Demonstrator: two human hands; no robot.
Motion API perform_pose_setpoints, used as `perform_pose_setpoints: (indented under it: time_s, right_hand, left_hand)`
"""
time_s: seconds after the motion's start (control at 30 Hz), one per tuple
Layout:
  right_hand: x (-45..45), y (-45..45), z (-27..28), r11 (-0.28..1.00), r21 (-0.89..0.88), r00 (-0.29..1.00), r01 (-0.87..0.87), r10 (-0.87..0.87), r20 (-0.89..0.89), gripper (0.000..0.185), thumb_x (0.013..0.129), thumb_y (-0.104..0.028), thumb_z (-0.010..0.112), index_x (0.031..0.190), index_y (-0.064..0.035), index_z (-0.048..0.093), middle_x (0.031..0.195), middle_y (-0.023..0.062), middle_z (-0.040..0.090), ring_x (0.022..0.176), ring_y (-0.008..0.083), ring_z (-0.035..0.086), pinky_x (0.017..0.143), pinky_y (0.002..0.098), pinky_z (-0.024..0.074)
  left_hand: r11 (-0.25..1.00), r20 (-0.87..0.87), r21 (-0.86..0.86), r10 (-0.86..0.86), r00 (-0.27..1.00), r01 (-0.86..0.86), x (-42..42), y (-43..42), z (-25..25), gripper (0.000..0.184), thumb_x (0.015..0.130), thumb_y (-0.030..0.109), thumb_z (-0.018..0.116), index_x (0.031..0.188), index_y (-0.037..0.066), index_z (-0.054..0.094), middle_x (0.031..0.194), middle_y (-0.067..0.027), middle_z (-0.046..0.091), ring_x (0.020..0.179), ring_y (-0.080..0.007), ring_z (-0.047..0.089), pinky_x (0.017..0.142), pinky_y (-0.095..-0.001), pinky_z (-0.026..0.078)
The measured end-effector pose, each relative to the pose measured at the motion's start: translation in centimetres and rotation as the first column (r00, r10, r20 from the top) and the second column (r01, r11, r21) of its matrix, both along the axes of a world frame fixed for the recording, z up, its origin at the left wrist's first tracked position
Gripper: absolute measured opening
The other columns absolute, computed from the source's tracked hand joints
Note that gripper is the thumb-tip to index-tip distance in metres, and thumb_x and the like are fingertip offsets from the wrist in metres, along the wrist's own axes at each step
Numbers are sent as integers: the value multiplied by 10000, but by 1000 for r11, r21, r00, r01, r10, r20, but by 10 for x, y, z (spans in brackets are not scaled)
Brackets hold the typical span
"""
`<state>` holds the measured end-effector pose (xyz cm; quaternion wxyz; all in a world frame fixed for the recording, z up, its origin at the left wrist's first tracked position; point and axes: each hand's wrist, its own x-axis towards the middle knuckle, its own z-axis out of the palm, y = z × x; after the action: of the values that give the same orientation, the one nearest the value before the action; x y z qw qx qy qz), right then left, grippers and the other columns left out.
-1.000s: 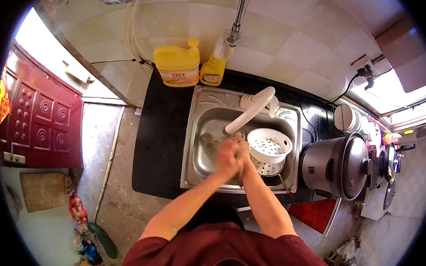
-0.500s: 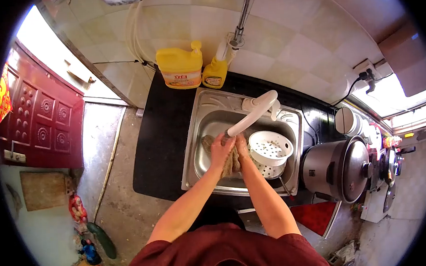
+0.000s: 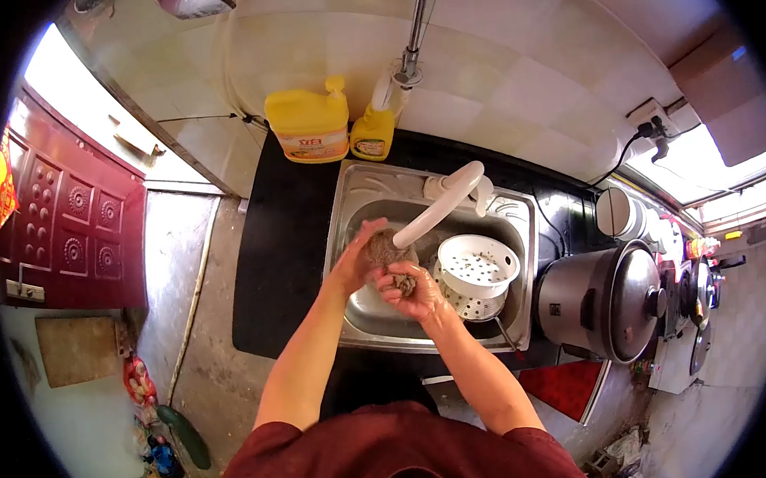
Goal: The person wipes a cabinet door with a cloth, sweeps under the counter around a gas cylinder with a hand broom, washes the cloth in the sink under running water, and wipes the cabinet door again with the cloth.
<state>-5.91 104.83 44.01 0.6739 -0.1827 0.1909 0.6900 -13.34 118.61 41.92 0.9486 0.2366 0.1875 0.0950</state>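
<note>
A wet-looking brown cloth (image 3: 387, 248) is bunched under the white faucet spout (image 3: 440, 209), over the steel sink (image 3: 361, 324). My left hand (image 3: 355, 255) holds the cloth from its left side, the fingers reaching up along its edge. Lower down and to the right, my right hand (image 3: 420, 295) is closed around a gathered end of the same cloth, which bulges out of the fist. A white perforated basket (image 3: 478, 264) rests in the right of the sink, on a second colander-like vessel (image 3: 473, 306).
Behind the sink stand a yellow jug (image 3: 308, 127) and a smaller yellow bottle (image 3: 372, 135). A large grey cooker (image 3: 599, 302) sits right of the sink on the black counter (image 3: 269, 278). A dark red door (image 3: 74, 210) is at the left.
My hands have moved apart from close together. My left hand has shifted left and up, my right hand has turned, and the cloth now spreads between them under the spout.
</note>
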Motion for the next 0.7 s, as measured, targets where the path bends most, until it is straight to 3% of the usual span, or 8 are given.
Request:
perform_pose_setpoints:
  time_s: [0.07, 0.13, 0.2, 0.3, 0.4, 0.5, 0.6, 0.7]
  right_hand:
    - [-9, 9, 20, 999, -15, 999, 30, -30, -42, 272, 818, -23, 586, 1066, 31, 489, 939, 129, 541, 748, 153, 535, 459, 207, 368]
    - [-10, 7, 16, 998, -23, 995, -50, 52, 82, 169, 810, -39, 592, 955, 17, 525, 818, 104, 551, 677, 135, 518, 413, 202, 328]
    - [-4, 3, 11, 988, -38, 975, -148, 152, 161, 129, 800, -52, 602, 896, 2, 535, 750, 81, 547, 608, 121, 502, 388, 204, 311]
    - [-3, 6, 20, 954, -247, 897, -170, 254, 362, 103, 781, -81, 628, 833, -39, 549, 634, 31, 510, 506, 116, 466, 376, 219, 289]
    - [0, 8, 23, 911, -348, 739, -223, 391, 548, 115, 763, -94, 643, 823, -73, 547, 590, 0, 472, 444, 115, 423, 369, 254, 282]
    - [0, 9, 7, 861, -488, 465, -144, 494, 735, 128, 778, -118, 631, 873, -61, 568, 604, 15, 518, 507, 134, 500, 400, 286, 357]
    - [0, 14, -53, 933, -321, -427, 162, 360, 830, 241, 794, -184, 650, 982, -46, 589, 692, 41, 599, 630, 157, 594, 488, 302, 443]
    - [5, 9, -36, 900, -421, -89, 113, 432, 898, 444, 808, -293, 673, 1149, -36, 549, 886, 88, 653, 807, 195, 643, 607, 325, 509]
  left_hand:
    - [979, 246, -147, -103, 964, 143, -5, -4, 10, 538, 963, 473, 414, 1333, 83, 436, 1130, -172, 601, 970, -247, 612, 799, -343, 529]
    - [988, 56, -81, -124, 991, 128, -2, -9, 12, 523, 900, 398, 569, 1287, 56, 485, 1112, -156, 615, 888, -235, 633, 762, -316, 533]
    - [959, -154, 232, -130, 980, 164, 8, 0, -6, 547, 852, 349, 651, 1268, 31, 494, 1105, -149, 624, 873, -245, 640, 765, -326, 528]
    - [710, -454, 591, -99, 886, 382, 28, -1, 3, 507, 771, 305, 730, 1144, 2, 569, 1053, -140, 642, 897, -277, 642, 783, -353, 512]
    - [444, -531, 802, 226, 816, 399, 34, -14, -11, 426, 738, 295, 744, 1015, 0, 611, 955, -163, 651, 920, -325, 636, 810, -382, 493]
    - [442, -508, 819, 265, 819, 365, 34, -21, 8, 380, 707, 287, 763, 946, 23, 631, 912, -187, 648, 924, -356, 623, 820, -401, 487]
    - [321, -335, 921, 358, 872, 222, 35, -27, -8, 410, 684, 274, 775, 983, 36, 627, 909, -186, 650, 935, -364, 616, 811, -404, 488]
    - [159, -189, 976, 269, 944, 150, 35, -14, -11, 347, 751, 274, 735, 997, 54, 631, 930, -143, 663, 921, -312, 633, 805, -383, 489]
